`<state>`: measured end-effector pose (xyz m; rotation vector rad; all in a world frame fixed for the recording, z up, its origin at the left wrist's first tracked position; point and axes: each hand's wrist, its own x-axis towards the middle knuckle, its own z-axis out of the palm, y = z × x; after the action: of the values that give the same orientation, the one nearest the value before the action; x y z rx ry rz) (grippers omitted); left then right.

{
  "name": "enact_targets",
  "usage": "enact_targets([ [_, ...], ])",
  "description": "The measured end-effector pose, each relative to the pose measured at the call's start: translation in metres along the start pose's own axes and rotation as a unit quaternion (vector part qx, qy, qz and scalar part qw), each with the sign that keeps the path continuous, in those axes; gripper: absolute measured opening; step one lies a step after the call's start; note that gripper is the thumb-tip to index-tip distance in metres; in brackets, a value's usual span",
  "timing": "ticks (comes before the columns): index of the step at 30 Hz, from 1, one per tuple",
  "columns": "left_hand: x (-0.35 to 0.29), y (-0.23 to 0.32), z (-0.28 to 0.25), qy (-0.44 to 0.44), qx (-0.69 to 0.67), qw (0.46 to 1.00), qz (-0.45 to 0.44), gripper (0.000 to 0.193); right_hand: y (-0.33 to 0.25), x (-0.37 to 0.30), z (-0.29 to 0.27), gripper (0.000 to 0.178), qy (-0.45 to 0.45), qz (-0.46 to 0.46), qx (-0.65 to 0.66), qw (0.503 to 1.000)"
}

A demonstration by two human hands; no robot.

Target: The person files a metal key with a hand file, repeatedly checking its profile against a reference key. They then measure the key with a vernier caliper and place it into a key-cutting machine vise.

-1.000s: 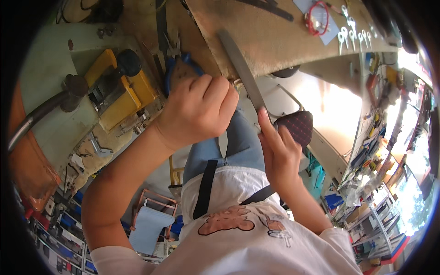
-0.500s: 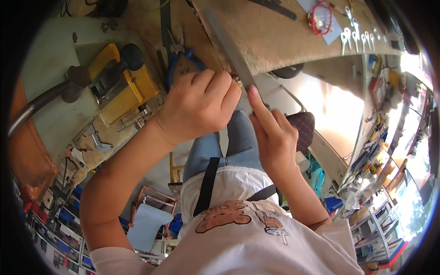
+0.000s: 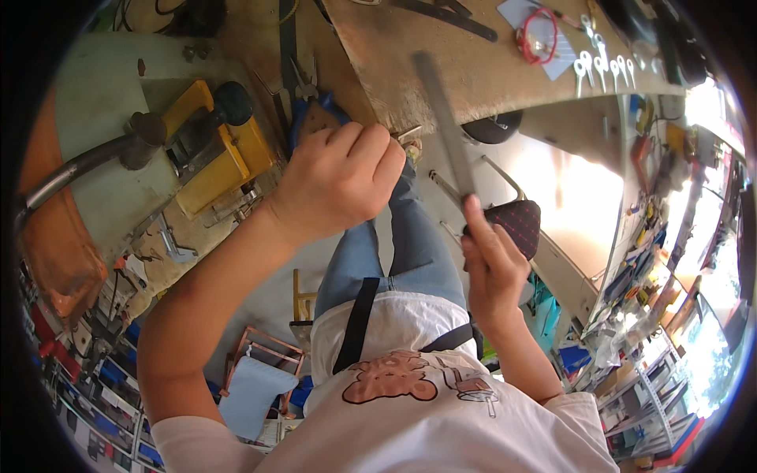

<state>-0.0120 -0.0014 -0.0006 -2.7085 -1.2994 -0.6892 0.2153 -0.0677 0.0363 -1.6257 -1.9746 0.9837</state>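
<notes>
My left hand (image 3: pixel 341 177) is closed at the near edge of the workbench, its fingers pinched together. A small thin metal piece (image 3: pixel 408 132) pokes out past its fingertips; the rest of it is hidden in the grip. To the right, my right hand (image 3: pixel 498 272) grips a long flat grey file (image 3: pixel 443 118), the index finger stretched along it. The file points up and away, tilted left, with its far end over the bench top. It is apart from the metal piece, and its handle is hidden in my hand. Blue-handled pliers (image 3: pixel 319 117) lie just beyond my left hand.
A yellow machine vise (image 3: pixel 225 150) with a dark knob and lever stands at the left. On the wooden bench (image 3: pixel 378 59) lie a dark flat bar (image 3: pixel 449 17), several keys (image 3: pixel 599 63) and a red cord loop (image 3: pixel 538 35). A dark cushioned stool (image 3: pixel 516 229) stands below the bench.
My right hand has drawn the file back, down and to the right, away from my left hand. The left hand stays nearly in place, and the metal piece in it now shows more.
</notes>
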Motion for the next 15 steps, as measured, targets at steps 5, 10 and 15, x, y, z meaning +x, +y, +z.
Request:
enact_targets([
  [5, 0.003, 0.002, -0.003, 0.000, 0.006, 1.000, 0.009, 0.011, 0.006, 0.004, 0.011, 0.059, -0.013, -0.015, -0.060, 0.998],
  [10, 0.003, 0.001, 0.001, 0.003, -0.008, 1.000, 0.007, 0.011, -0.003, 0.042, 0.023, 0.058, -0.007, -0.067, -0.091, 0.994],
  [15, 0.001, 0.003, -0.008, -0.031, -0.047, 0.998, 0.002, 0.014, -0.001, 0.012, 0.006, 0.057, -0.039, -0.019, -0.048, 0.998],
])
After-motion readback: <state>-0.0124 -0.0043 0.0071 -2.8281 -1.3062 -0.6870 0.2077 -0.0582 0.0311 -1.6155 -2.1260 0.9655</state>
